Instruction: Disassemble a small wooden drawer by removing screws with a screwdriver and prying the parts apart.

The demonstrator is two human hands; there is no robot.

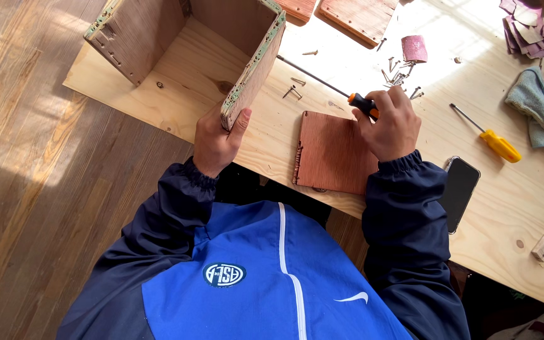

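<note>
screwdriver (322, 80) tip hidden behind box panel (254, 69); handle mostly inside right hand (390, 123).

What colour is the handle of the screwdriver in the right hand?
Orange and black, seen in the head view: screwdriver in right hand.

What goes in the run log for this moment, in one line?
left hand: grips box panel | right hand: holds orange screwdriver, tip toward box | loose screws, phone on table
</note>
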